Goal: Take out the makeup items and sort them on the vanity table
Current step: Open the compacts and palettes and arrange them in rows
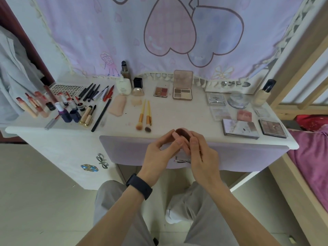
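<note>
Two hands meet over the near edge of the vanity table [177, 118]. The left hand [159, 151] and the right hand [200, 155] both curl their fingertips round a small round brown case [182, 133], held just above the tabletop. Beyond it, two yellow-handled brushes [144, 116] lie side by side near the middle. A crowd of lipsticks [44, 103] fills the left edge, and closed palettes [240, 129] lie by the right edge. Toward the far edge an open compact [182, 86] stands with its lid upright, showing brown and cream shadow pans. Just left of it, a small four-pan palette [161, 91] lies uncovered.
</note>
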Tool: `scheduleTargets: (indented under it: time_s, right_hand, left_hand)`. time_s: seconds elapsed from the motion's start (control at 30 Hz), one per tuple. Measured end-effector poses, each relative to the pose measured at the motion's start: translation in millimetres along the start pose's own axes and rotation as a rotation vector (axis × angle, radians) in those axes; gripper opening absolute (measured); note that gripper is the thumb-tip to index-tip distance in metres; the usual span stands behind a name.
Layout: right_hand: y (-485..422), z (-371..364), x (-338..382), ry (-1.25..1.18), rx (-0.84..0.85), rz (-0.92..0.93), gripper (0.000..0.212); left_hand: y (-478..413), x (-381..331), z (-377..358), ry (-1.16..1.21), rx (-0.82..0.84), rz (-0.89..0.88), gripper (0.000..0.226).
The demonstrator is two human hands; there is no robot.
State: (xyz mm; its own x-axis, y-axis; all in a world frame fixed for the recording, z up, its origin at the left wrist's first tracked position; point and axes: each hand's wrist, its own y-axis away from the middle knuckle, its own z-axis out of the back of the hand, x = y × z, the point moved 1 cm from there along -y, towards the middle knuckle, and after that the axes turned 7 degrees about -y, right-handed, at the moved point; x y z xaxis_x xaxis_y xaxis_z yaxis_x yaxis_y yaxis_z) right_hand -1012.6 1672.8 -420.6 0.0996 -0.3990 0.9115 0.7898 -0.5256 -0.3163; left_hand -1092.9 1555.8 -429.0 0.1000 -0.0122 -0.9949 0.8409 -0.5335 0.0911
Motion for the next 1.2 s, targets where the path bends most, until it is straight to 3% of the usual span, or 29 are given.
scheduleTargets:
  time_s: [0.23, 0.53, 0.83, 0.97, 1.1, 1.2]
  right_hand:
    - [-21.6, 7.4, -12.1, -0.135, -0.106, -0.236, 0.034]
    - [-57.1, 16.1, -3.1, -0.055, -0.092, -0.361, 0.044]
    - [-82.5, 25.1, 5.4, -0.33, -0.074, -0.476, 0.032]
    - [-97.3, 28.4, 5.8, -0.306, -0.048, -0.568, 0.034]
    - [-94.5, 27.4, 3.4, -0.254, -0.067, -0.52, 0.033]
    - [-81.7, 32.6, 5.8, 0.067, -0.187, -0.254, 0.03]
  left_hand:
    - [-4.9, -10.3, 5.5, 0.279, 0.119, 0.112, 0.053]
    - [-12.3, -21.5, -1.8, 0.537, 0.033, 0.206, 0.035]
    - [-22.2, -27.3, -15.5, 0.684, 0.013, 0.247, 0.032]
    - [-23.9, -26.8, -16.7, 0.728, 0.011, 0.28, 0.033]
    - [-28.2, -28.4, -21.1, 0.745, -0.039, 0.267, 0.033]
    - [-32.2, -29.4, -22.0, 0.734, -0.101, 0.244, 0.029]
